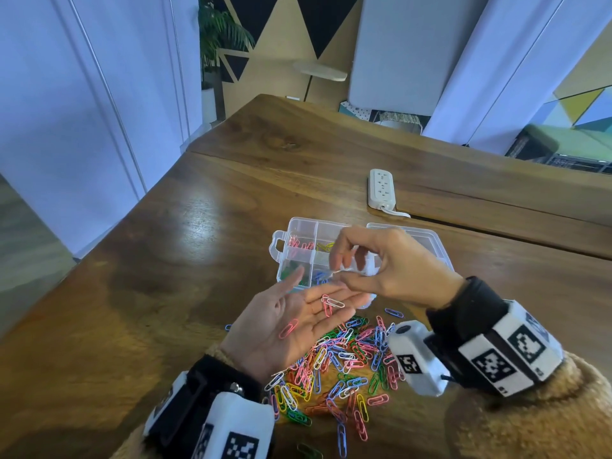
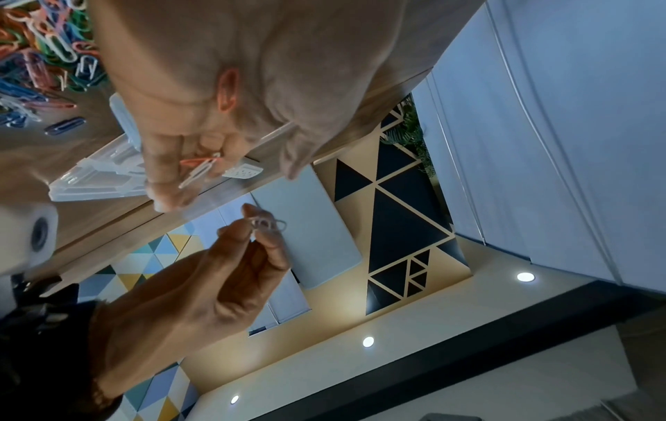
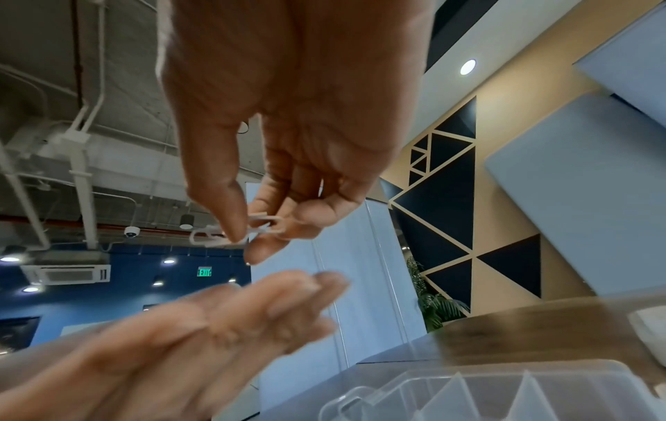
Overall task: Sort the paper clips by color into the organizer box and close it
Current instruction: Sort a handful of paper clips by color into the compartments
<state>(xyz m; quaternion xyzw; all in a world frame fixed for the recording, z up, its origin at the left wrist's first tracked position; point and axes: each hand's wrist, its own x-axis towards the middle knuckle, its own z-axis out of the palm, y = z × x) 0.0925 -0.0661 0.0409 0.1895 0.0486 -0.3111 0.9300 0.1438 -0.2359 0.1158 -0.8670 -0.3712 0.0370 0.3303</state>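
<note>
The left hand (image 1: pixel 284 321) lies palm up, fingers straight, with pink and white paper clips (image 1: pixel 331 304) loose on its fingers. Just above, the right hand (image 1: pixel 381 266) pinches a white paper clip (image 3: pixel 236 229) between thumb and forefinger, over the open organizer box (image 1: pixel 298 240). No writing is readable.
</note>
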